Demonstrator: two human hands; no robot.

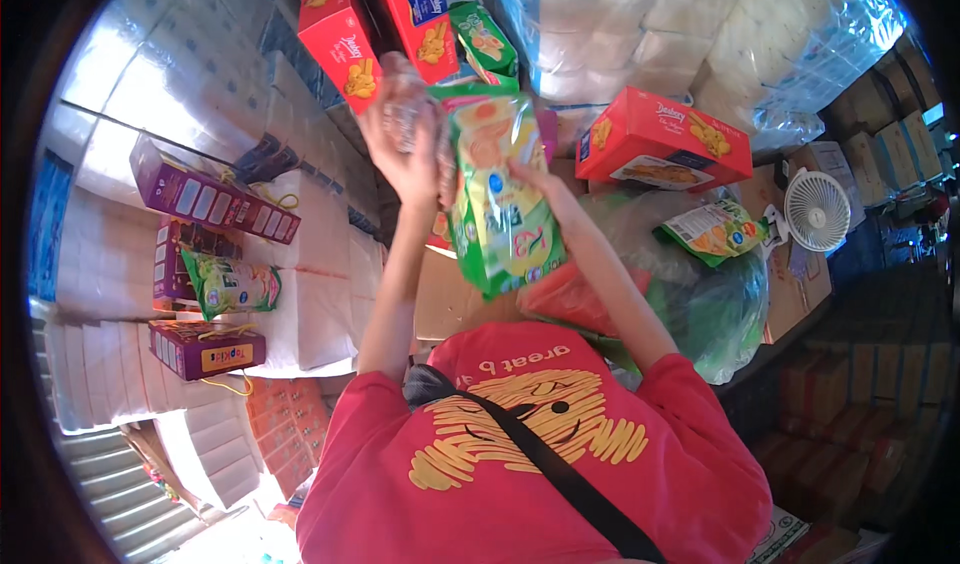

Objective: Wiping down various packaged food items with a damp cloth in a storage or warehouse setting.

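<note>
My left hand (409, 166) is raised before my chest, its fingers around a blurred, see-through packet (401, 106) with brownish contents. Just to its right, a glossy green and yellow snack bag (499, 196) is held up with its printed front towards me. My right hand (544, 189) grips that bag by its right edge, fingertips lying over the front. Behind the bag, part of a pink or purple package (546, 132) shows; most of it is hidden. Below the bag, the brown cardboard surface (442, 301) of a carton is partly visible.
Red Desobry biscuit boxes (341, 46) stand beyond my hands, beside another green snack bag (484, 38). To the right are a red biscuit box (664, 144), a snack bag (712, 230) on clear plastic (720, 316), and a white fan (816, 210). Purple boxes (217, 196) sit on wrapped stacks at left.
</note>
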